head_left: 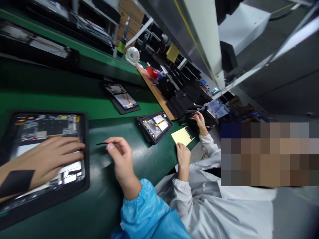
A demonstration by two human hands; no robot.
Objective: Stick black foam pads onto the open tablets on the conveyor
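My left hand (47, 159), with a black band at the wrist, lies flat across an opened tablet (47, 127) in a black holder, its fingers resting on the internals. The tablet's circuit board shows above my fingers. My right hand (121, 159), in a blue sleeve, pinches slim black tweezers (101, 143) above the green conveyor belt (107, 172), touching nothing else. Farther along the belt are two more opened tablets in black holders (154, 127) (121, 98). Part of the nearest tablet is hidden under my left hand.
A co-worker in a white coat (211, 199) has one hand on a pale yellow sheet (181, 136) and the other on dark items. Beyond lie a wooden bench edge (154, 89), stacked black trays (181, 99), a white fan (132, 55) and cardboard boxes (131, 20).
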